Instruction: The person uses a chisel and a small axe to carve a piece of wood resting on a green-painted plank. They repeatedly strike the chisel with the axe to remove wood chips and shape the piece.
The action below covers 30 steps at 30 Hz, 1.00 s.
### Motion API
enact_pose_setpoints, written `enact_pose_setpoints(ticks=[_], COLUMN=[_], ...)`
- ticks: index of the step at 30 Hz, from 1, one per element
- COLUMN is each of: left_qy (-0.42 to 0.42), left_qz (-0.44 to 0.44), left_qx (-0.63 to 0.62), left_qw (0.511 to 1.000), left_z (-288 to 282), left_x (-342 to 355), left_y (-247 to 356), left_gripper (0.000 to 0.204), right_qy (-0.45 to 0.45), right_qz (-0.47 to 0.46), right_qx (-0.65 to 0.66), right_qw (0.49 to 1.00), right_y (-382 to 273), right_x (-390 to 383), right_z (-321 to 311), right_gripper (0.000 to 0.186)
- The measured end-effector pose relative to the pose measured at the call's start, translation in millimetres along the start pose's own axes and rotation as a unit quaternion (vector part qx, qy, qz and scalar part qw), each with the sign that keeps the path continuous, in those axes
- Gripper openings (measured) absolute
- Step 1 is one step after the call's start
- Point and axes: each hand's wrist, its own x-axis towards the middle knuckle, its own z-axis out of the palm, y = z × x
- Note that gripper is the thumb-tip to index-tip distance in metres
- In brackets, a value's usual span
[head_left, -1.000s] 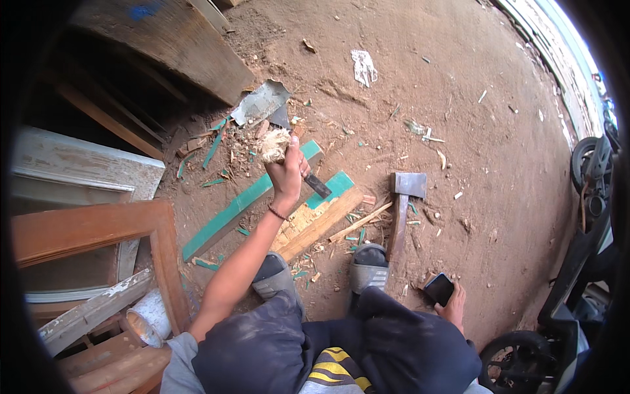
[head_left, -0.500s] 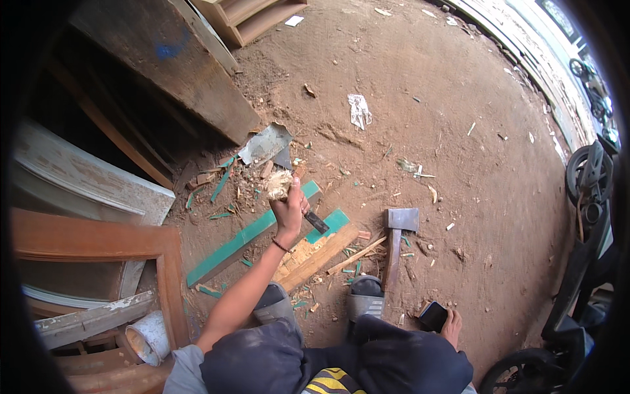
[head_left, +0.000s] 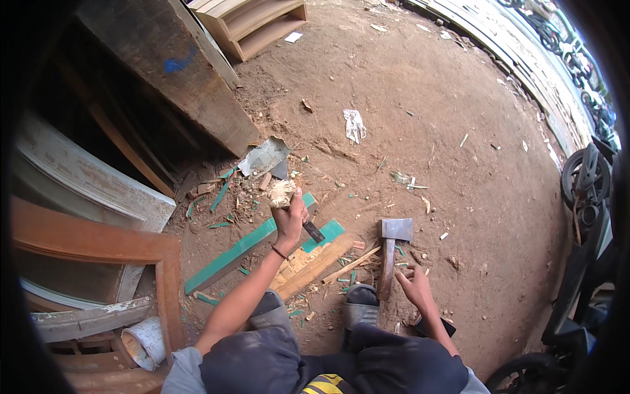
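My left hand [head_left: 289, 224] is closed around a chisel [head_left: 314, 231], whose pale, frayed handle end sticks out above the fist. The chisel's dark blade slants down to the green-painted end of a wooden piece [head_left: 314, 264], the rest of which is chipped to bare wood. Beside that piece lies a longer green-painted beam [head_left: 239, 248]. My right hand [head_left: 415, 287], empty with fingers apart, hovers just right of the wooden handle of an axe [head_left: 387, 262]. The axe lies on the ground, its metal head pointing away from me. A dark phone [head_left: 448, 326] is partly hidden under my right forearm.
Wood chips and green splinters [head_left: 223, 190] litter the dirt. Old door frames [head_left: 167, 282] and a white paint-stained bucket [head_left: 146, 343] stand at left. A bent grey metal sheet [head_left: 264, 157] lies ahead, a wooden shelf [head_left: 262, 29] farther off. A motorcycle [head_left: 584, 180] stands at right.
My right hand has left the phone on the ground and moved forward to beside the axe handle. My left hand still grips the chisel in nearly the same place. The view has shifted slightly.
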Motion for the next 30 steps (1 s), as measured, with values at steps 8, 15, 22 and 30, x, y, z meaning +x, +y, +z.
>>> enact_pose_setpoints(ticks=[8, 15, 22, 30], left_qy=[-0.009, -0.026, -0.024, -0.019], left_qz=[-0.006, 0.007, -0.002, -0.02], left_qx=[-0.013, -0.004, 0.01, -0.042], left_qw=[1.0, 1.0, 1.0, 0.999], left_z=[2, -4, -6, -6], left_x=[-9, 2, 7, 17], left_y=[-2, -2, 0, 7], left_gripper=[0.035, 0.033, 0.031, 0.03], right_qy=[0.043, 0.054, 0.007, 0.057], right_qz=[-0.009, -0.004, 0.02, 0.008], right_qx=[-0.161, -0.085, 0.0, -0.008], right_qw=[0.986, 0.995, 1.0, 0.998], right_y=[-22, -22, -25, -44], right_x=[30, 46, 64, 65], right_z=[49, 57, 70, 81], right_gripper=[0.059, 0.058, 0.059, 0.055])
